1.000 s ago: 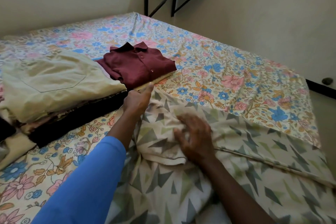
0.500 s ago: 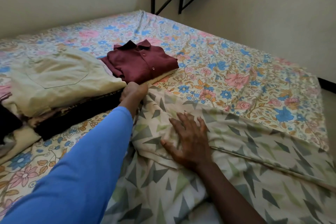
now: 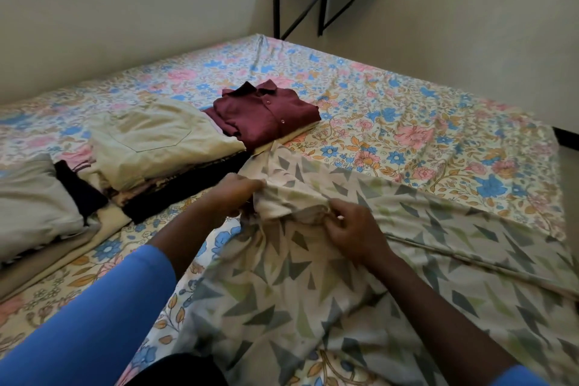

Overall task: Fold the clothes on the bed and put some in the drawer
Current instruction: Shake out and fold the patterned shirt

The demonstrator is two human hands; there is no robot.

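Two hands are pinched on one bunched edge of the patterned sheet (image 3: 360, 276): the left hand (image 3: 233, 194) and right hand (image 3: 351, 229), close together, near the bed's (image 3: 423, 122) front. The edge should probably be spread taut and corners matched before it's folded, kept off the folded shirt (image 3: 266, 110) and stacked clothes (image 3: 150, 147).

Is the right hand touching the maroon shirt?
Apart. The head view shows the right hand gripping the patterned cloth, with floral bedsheet between it and the maroon shirt.

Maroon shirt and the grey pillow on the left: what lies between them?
In the head view, between the maroon shirt and grey pillow sits a stack of folded clothes topped by a beige garment.
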